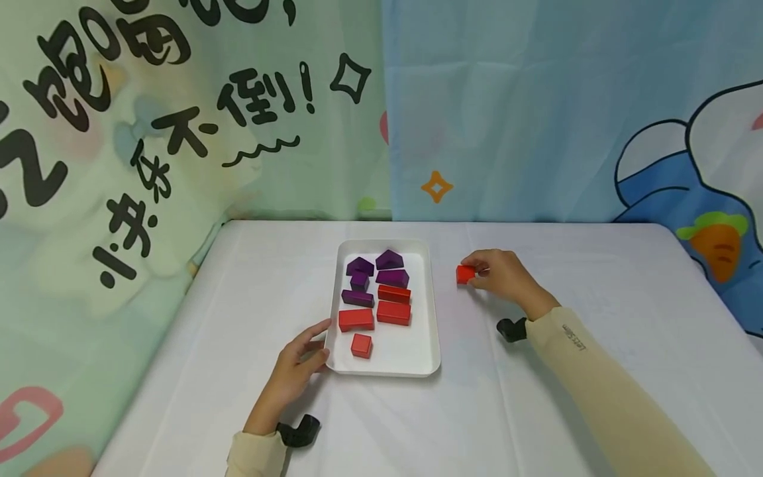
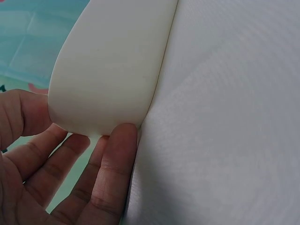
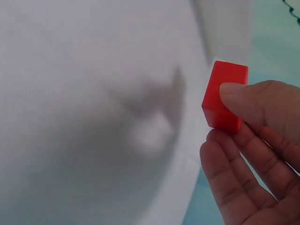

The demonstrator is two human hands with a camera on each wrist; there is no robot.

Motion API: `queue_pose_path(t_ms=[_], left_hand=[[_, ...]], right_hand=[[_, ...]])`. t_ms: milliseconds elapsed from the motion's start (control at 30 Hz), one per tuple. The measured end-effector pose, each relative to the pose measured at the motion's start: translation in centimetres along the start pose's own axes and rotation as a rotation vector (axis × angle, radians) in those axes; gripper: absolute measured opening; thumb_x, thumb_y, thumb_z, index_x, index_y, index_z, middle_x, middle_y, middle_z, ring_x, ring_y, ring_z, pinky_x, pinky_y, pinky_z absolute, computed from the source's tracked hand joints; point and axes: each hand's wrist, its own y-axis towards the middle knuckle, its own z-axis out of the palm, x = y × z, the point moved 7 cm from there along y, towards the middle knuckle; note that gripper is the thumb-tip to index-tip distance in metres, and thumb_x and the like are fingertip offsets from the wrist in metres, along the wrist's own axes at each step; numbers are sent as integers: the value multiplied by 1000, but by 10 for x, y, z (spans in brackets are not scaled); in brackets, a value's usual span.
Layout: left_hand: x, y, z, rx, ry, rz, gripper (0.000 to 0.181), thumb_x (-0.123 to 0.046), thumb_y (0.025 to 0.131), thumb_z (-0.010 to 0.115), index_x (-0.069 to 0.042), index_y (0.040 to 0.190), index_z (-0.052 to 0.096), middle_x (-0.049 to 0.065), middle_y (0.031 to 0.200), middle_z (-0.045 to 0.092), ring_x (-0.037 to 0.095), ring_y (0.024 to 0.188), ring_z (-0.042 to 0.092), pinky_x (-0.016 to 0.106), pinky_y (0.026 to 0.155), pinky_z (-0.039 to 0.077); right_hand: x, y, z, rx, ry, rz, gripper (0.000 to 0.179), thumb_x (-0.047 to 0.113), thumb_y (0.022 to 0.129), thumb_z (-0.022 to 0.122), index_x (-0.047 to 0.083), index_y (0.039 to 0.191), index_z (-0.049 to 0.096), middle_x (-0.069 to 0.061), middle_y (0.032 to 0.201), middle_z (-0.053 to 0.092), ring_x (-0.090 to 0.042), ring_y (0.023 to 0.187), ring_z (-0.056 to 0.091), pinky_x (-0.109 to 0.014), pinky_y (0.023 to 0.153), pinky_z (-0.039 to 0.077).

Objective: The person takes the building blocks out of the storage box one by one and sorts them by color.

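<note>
My right hand (image 1: 502, 275) pinches a small red block (image 3: 225, 96) between thumb and fingers, to the right of the tray. In the head view this red block shows at the fingertips, and it appears raised off the cloth. My left hand (image 1: 295, 368) rests its fingers against the outer wall at the near left corner of a white tray (image 1: 424, 344). Up close in the left wrist view, the fingertips touch the tray wall (image 2: 108, 70). Inside the tray lie several purple blocks (image 1: 357, 298) towards the back and several red blocks (image 1: 393, 313) nearer the front.
A white cloth (image 1: 238, 291) covers the table. Printed fabric curtains (image 1: 507, 119) stand behind the table and along its left side. Each wrist wears a small black device (image 1: 301, 432).
</note>
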Motion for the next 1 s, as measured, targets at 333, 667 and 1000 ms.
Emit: queue_pose_path(t_ms=[333, 667, 1000], left_hand=[[4, 2, 2, 30, -11, 5, 50, 7, 101, 61, 8, 151, 56, 34, 141, 61, 47, 126, 64, 41, 86, 67], [4, 3, 0, 20, -13, -10, 51, 8, 101, 61, 8, 151, 56, 33, 143, 60, 46, 126, 63, 37, 86, 67], [8, 5, -1, 25, 0, -21, 52, 7, 102, 59, 7, 153, 55, 33, 143, 60, 47, 127, 63, 37, 86, 67]], right_hand=[[-16, 10, 10, 30, 10, 63, 39, -1, 91, 81, -12, 127, 70, -30, 118, 72, -47, 114, 65, -60, 104, 55], [5, -4, 1, 13, 40, 61, 44, -3, 97, 73, -10, 140, 63, -33, 140, 63, -54, 125, 63, -62, 107, 55], [50, -21, 19, -44, 56, -126, 34, -3, 96, 76, -9, 129, 70, -29, 129, 72, -47, 114, 69, -60, 102, 59]])
